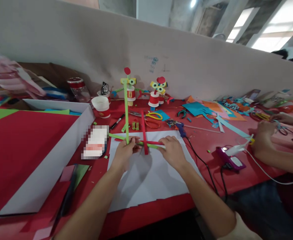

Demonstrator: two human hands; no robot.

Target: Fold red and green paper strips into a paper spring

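Head: hands [123, 152] [173, 151] hold strips [126, 115] near sheet's [158, 183] far edge.

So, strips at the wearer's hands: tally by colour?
Red strips: 2, crossing each other
Green strips: 2, one raised from the left hand, one running across to the right hand
Total: 4, unless the green pair joins where fingers hide it

The paper strips [126, 115] are red and green
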